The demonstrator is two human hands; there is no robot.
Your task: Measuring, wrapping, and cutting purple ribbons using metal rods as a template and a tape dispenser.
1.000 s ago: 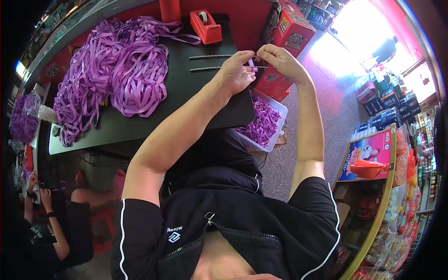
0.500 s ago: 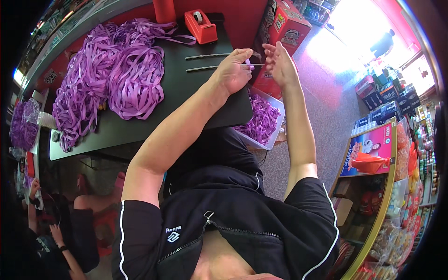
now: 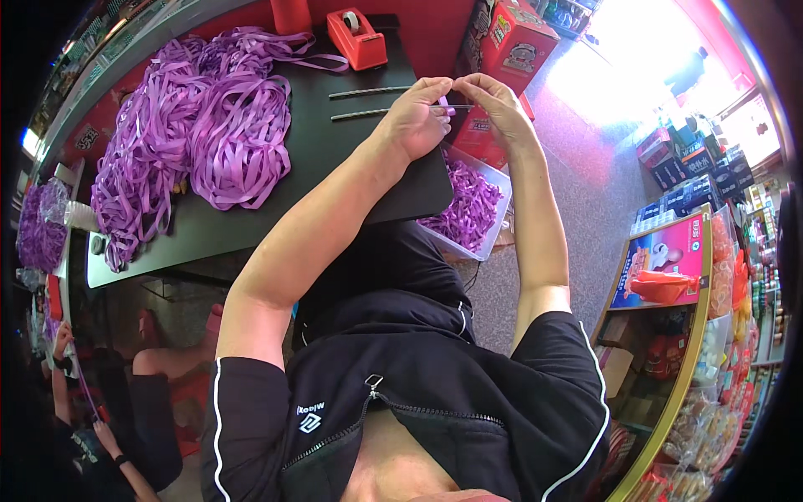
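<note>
Two thin twisted metal rods [image 3: 358, 115] lie side by side across the right end of the black table [image 3: 335, 180], pointing to the right. My left hand [image 3: 418, 121] is curled round them. Beside its fingers, a short bit of purple ribbon [image 3: 445, 106] loops at the rod. My right hand [image 3: 499, 109] reaches in from the right, its thumb and fingers pinched together against the left fingertips. What the right fingers pinch is too small to make out. Below my hands, a clear plastic bin [image 3: 502, 188] holds many short purple ribbon pieces [image 3: 464, 209].
A large heap of purple ribbon [image 3: 238, 142] covers the table's left side. A red tape dispenser [image 3: 358, 40] stands at the back. Red boxes [image 3: 514, 46] are stacked beyond my right hand. A glass display case [image 3: 661, 335] stands at right. Another person's hand [image 3: 63, 337] holds ribbon at lower left.
My right hand has gone from open and apart to pinched, its fingertips now meeting those of my left hand. At lower left, the other person's ribbon shows stretched between their hands.
</note>
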